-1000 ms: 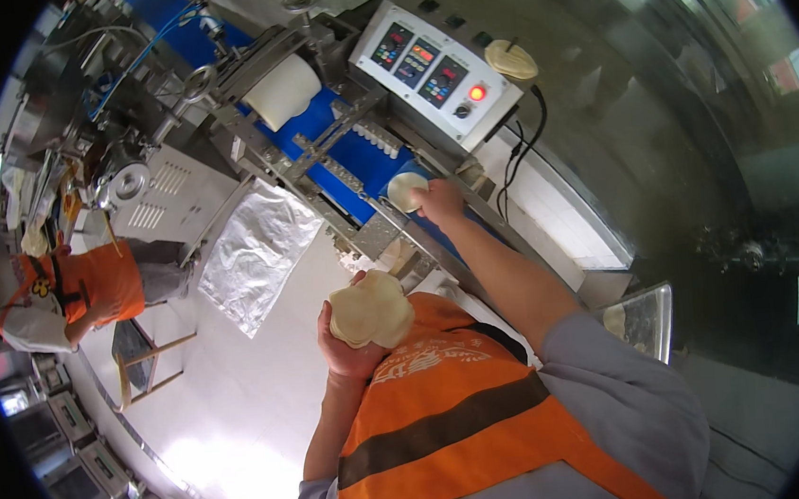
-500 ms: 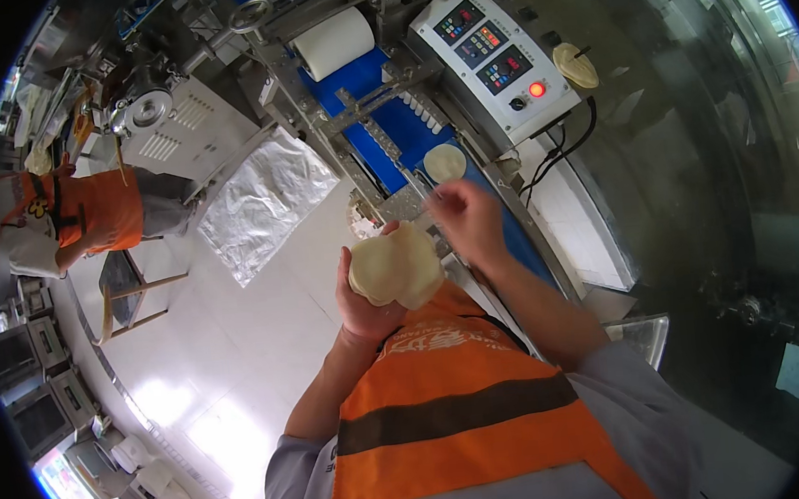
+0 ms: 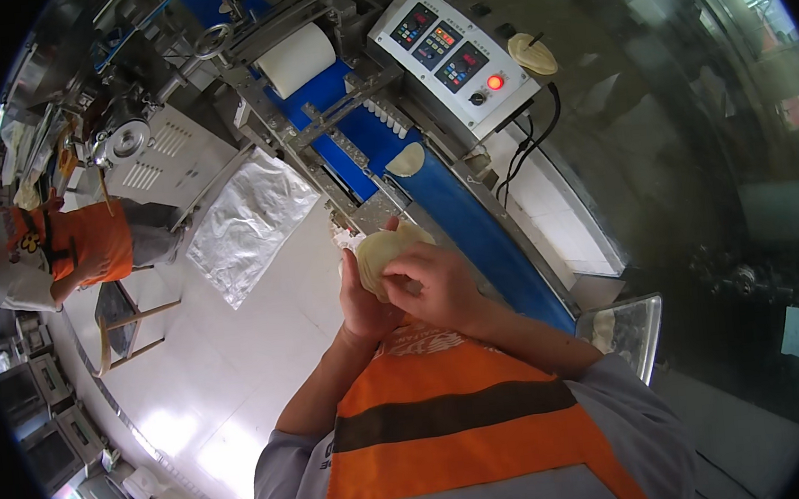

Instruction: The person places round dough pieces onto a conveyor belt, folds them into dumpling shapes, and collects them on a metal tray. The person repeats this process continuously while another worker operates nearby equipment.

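Note:
A stack of pale round dough wrappers sits in my left hand, held in front of my chest. My right hand lies over the stack's right side, fingers curled on the top wrapper. Just beyond the hands runs a blue conveyor belt of a steel machine. One more round wrapper lies on the belt, a little farther up from my hands.
A white roller spans the belt's far end. A control panel with a lit red button sits to the right. A crumpled plastic sheet lies left of the machine. A person in orange sits at far left. A steel tray stands at right.
My right hand came back from the belt and now rests on the stack in my left hand. A new wrapper has come down the belt. The view shifted slightly.

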Tool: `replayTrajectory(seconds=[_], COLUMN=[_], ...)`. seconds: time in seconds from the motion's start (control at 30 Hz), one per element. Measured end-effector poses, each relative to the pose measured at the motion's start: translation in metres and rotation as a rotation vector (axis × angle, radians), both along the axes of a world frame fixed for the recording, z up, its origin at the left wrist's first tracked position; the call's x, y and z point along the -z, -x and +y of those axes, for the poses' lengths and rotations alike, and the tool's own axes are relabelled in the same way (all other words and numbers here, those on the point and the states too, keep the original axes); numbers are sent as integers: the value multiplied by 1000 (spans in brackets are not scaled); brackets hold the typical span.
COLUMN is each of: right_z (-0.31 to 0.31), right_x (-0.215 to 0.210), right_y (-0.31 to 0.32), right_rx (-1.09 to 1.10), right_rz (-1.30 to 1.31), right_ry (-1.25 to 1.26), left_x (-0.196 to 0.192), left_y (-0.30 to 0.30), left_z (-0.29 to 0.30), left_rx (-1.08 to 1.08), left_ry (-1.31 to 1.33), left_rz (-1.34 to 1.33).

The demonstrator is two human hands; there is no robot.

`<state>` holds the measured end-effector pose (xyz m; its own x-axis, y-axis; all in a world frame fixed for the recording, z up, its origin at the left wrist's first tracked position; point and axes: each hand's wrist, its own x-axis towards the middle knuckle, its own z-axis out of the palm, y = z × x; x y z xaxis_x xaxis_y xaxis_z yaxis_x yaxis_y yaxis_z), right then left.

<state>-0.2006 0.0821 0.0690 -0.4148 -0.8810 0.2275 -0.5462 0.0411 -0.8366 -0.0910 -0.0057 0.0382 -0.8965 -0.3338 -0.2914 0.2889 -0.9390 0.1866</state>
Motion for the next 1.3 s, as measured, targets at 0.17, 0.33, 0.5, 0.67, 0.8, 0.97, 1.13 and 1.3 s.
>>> replayTrajectory(seconds=[0.17, 0.33, 0.5, 0.67, 0.8, 0.97, 1.13, 1.3], right_z=[0, 5, 6, -7, -38, -64, -71, -78], right_x=[-3, 21, 50, 108, 136, 180, 202, 198], right_y=[-4, -3, 30, 85, 114, 143, 141, 136], right_rx=[13, 123, 427, 415, 473, 616, 704, 606], right_rz=[188, -550, -1566, -1566, -1575, -1385, -826, -773], right_ry=[100, 23, 97, 133, 153, 4, -278, -389], left_x=[9, 4, -2, 7, 15, 14, 13, 10], left_y=[-7, -11, -14, -28, -41, -50, -55, -49], left_z=[2, 2, -5, -9, -10, -11, -13, -16], left_rx=[30, -4, -15, -45, -74, -106, -161, -171], left_ry=[110, 130, -5, -77, -114, -111, -92, -75], left_rz=[23, -30, -29, -60, -46, -49, -97, -85])
